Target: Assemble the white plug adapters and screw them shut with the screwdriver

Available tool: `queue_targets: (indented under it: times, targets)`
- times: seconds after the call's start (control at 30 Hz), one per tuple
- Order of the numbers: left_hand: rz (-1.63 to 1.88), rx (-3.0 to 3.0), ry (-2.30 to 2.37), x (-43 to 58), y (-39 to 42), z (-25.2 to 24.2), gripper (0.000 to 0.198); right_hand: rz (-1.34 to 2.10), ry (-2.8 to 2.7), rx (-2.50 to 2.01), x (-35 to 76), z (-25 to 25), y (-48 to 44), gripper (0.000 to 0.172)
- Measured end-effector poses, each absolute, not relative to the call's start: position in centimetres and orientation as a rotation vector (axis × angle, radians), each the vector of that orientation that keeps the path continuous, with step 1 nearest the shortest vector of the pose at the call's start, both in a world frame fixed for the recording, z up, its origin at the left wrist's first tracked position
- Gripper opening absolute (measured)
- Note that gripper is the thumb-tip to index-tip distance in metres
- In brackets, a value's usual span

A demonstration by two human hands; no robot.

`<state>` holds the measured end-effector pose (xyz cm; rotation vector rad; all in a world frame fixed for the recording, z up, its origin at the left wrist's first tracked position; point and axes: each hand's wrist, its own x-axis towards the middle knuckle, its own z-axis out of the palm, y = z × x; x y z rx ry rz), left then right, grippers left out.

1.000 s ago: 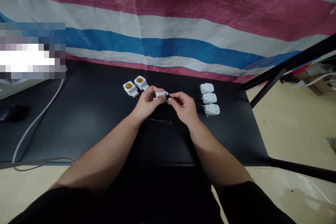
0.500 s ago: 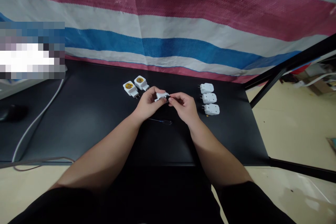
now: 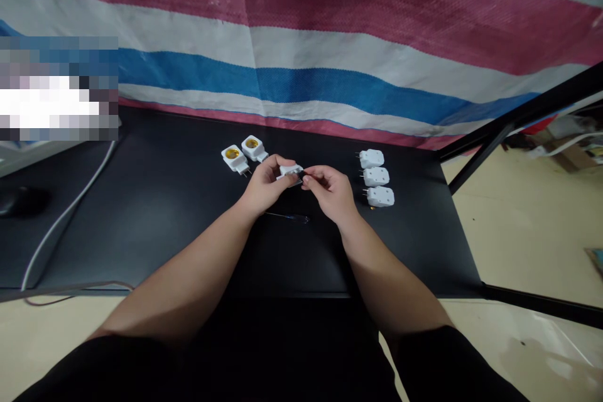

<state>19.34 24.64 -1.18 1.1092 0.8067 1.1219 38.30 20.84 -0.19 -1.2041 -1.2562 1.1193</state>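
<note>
My left hand (image 3: 264, 187) is closed round a small white plug adapter (image 3: 289, 171), held just above the black table (image 3: 164, 220). My right hand (image 3: 331, 191) pinches something small and dark at the adapter's right end; I cannot make out what it is. A thin dark tool (image 3: 288, 217) lies on the table below my hands. Two white adapters with brass inside (image 3: 244, 154) lie to the left of my hands. Three closed white adapters (image 3: 375, 177) lie in a column to the right.
A striped red, white and blue tarp (image 3: 301, 63) hangs behind the table. A grey cable (image 3: 61, 220) runs down the table's left side near a dark mouse (image 3: 19, 201). A black frame bar (image 3: 518, 116) slants at the right, with floor beyond.
</note>
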Motion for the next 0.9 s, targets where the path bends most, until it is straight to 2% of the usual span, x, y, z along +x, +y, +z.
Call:
queue_targets:
  times: [0.67,0.9]
  targets:
    - [1.119,1.132,0.772,19.24,24.56,-0.66,0.035,1.174,-1.212,-1.163,38.60,-0.40,20.97,0.043]
    - [1.050,0.908,0.710,19.24,24.31,-0.34,0.036,1.244,-1.229,-1.141,38.72,-0.06,21.16,0.050]
